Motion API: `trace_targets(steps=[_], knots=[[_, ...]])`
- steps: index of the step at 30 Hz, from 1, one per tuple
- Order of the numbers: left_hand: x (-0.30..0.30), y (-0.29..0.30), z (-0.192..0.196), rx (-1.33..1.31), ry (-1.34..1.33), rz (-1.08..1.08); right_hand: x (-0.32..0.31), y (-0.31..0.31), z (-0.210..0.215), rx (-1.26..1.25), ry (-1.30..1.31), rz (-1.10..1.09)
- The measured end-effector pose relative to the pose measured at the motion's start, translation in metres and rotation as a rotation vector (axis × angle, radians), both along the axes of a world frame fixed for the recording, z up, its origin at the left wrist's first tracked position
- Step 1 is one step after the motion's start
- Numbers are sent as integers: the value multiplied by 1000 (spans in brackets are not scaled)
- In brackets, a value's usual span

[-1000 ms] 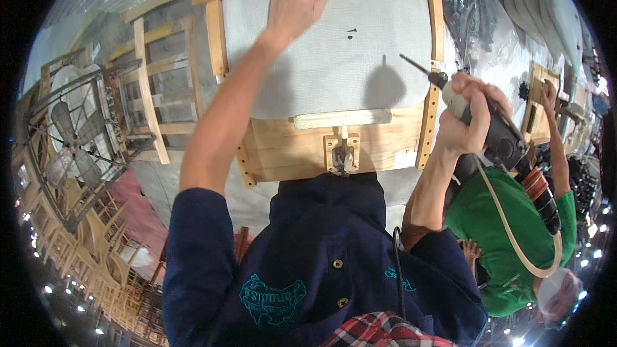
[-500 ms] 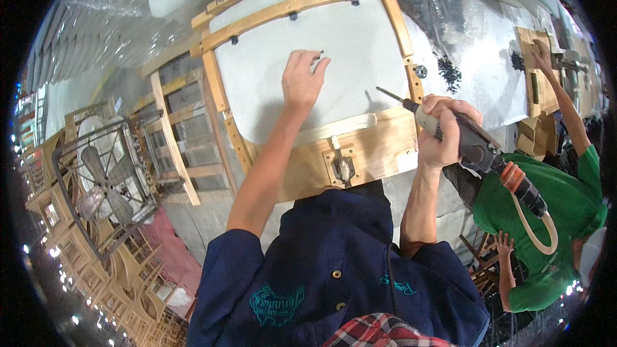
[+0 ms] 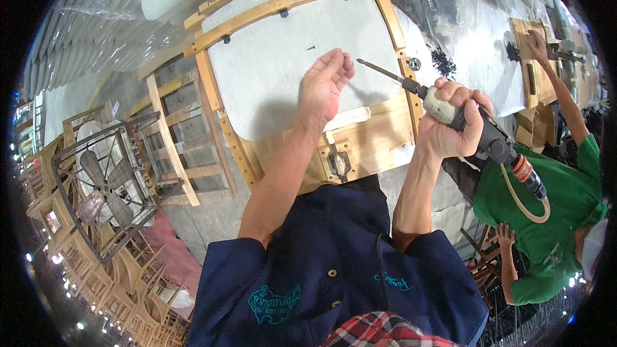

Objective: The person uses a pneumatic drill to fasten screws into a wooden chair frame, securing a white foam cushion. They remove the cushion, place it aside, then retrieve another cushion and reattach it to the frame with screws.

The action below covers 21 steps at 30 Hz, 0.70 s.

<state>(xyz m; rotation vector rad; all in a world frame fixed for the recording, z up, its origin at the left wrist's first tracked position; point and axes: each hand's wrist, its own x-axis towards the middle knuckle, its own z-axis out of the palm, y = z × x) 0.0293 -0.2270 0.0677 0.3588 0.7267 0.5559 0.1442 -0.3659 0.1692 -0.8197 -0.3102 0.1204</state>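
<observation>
My right hand (image 3: 453, 119) is wrapped round a pneumatic screwdriver (image 3: 491, 141). Its long bit (image 3: 385, 71) points left over a white padded panel (image 3: 257, 83). Close to the bit's tip, my left hand (image 3: 328, 83) has its fingers curled together; anything between them is hidden. One small dark screw (image 3: 311, 47) lies on the panel just beyond that hand. Round the panel runs a wooden frame (image 3: 289, 2) with several black clips (image 3: 284, 13) along its far rail. A metal toggle clamp (image 3: 339, 162) is mounted on the near wooden board (image 3: 379, 148).
Piles of black screws (image 3: 443, 62) lie on the bench to the right, near a round dark piece (image 3: 414, 64). A co-worker in a green shirt (image 3: 527, 218) reaches to a wooden board (image 3: 527, 80). A caged fan (image 3: 106, 186) and a wooden pallet (image 3: 183, 135) stand left.
My left hand has moved right, toward the bit, and turned. A screw now shows on the panel where that hand was. The screwdriver has swung up and left, its bit more over the panel.
</observation>
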Motion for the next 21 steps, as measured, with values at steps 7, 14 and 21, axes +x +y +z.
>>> trace_targets(steps=[7,14,21], knots=[[7,-12,4,-163,-147,-7,3,3,-8,37,-19,43],[14,-12,11,-179,-205,10,5,4,-9,11,-41,15],[18,-13,11,-23,-100,-39,5,0,-7,2,-31,-38]])
